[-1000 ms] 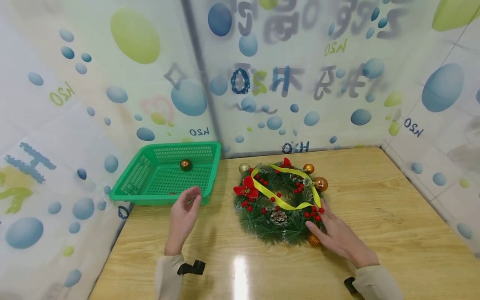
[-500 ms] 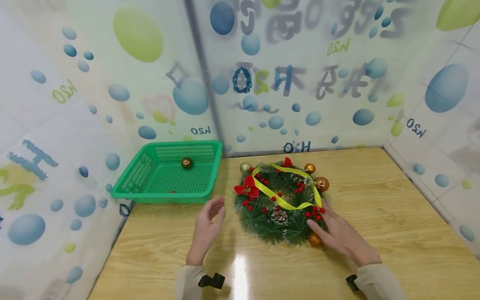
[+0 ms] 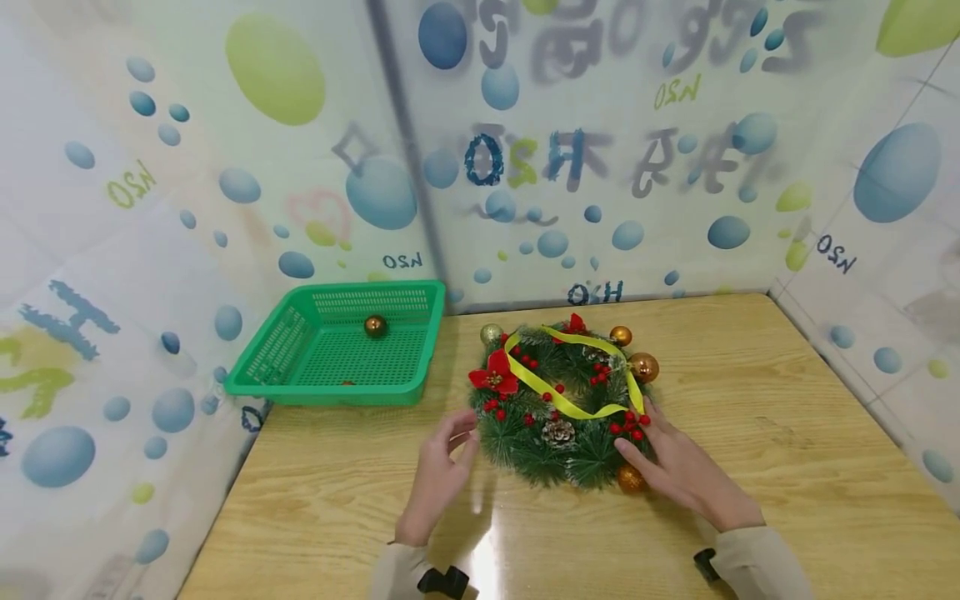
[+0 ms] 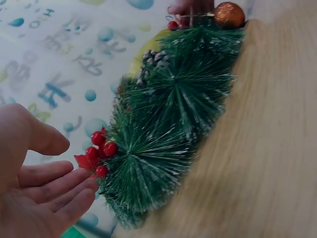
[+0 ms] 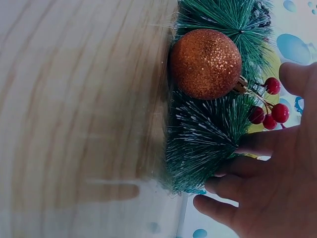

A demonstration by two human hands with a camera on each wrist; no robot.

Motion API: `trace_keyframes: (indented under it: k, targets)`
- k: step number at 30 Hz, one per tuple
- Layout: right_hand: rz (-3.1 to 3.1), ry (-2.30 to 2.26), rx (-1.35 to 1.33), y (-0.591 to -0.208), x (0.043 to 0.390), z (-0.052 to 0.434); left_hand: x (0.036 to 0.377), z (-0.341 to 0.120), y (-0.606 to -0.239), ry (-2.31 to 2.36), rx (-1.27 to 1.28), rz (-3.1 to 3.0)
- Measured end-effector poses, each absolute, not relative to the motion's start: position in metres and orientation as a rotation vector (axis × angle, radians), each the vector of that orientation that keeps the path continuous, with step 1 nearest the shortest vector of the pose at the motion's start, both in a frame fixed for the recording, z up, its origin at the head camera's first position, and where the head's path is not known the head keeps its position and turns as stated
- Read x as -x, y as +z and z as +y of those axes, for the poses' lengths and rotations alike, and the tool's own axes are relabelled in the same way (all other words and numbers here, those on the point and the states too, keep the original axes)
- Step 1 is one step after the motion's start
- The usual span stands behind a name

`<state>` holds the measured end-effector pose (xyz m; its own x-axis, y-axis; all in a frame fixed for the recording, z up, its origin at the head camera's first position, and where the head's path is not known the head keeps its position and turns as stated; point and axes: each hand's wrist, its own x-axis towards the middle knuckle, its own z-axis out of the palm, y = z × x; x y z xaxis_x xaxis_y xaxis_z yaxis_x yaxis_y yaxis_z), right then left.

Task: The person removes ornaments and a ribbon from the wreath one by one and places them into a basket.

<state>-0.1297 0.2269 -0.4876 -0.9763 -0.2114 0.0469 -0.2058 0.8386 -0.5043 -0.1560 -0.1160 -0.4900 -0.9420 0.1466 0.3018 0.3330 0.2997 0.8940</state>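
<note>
A green Christmas wreath [image 3: 540, 450] lies on the wooden table, trimmed with red berries [image 3: 628, 427], a red flower [image 3: 493, 374], pinecones [image 3: 558, 432] and a loop of yellow ribbon [image 3: 567, 410]. Glittery baubles sit around its edge, among them a copper one [image 5: 206, 64] at the near right. My left hand [image 3: 439, 473] is just off the wreath's left side, fingers loosely bent and holding nothing; the left wrist view shows its palm near the berries. At the right side, my right hand [image 3: 686, 471] rests against the greenery, its fingers lying along the needles.
A green plastic basket [image 3: 337, 398] stands at the back left of the table [image 3: 787, 433], with a shiny brown-gold bauble [image 3: 376, 326] inside and a small reddish bit behind its front rim. Patterned curtain walls [image 3: 637, 167] close off the back and sides.
My left hand has come away from the basket's front edge, moving right and toward me to the wreath's left side. The right hand has stayed against the wreath.
</note>
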Motion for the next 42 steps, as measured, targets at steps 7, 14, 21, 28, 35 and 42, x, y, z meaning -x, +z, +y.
trace_keyframes:
  k: [7,14,21,28,35,42]
  targets:
    - [2.995,-0.834,0.328,-0.487,0.130,0.229,0.148,-0.108,-0.496,-1.607,0.545,-2.485]
    - [3.000,-0.849,0.332,-0.486,0.129,0.229,0.142,-0.107,-0.499,-1.484,0.625,-2.567]
    - [2.995,-0.861,0.328,-0.486,0.129,0.229,0.138,-0.110,-0.502,-1.382,0.707,-2.624]
    - [3.000,-0.852,0.332,-0.488,0.129,0.228,0.135,-0.113,-0.499,-1.295,0.765,-2.718]
    - [3.008,-0.843,0.346,-0.490,0.128,0.226,0.135,-0.115,-0.498,-1.271,0.812,-2.784]
    - [3.022,-0.829,0.344,-0.491,0.128,0.224,0.137,-0.118,-0.495,-1.275,0.834,-2.876]
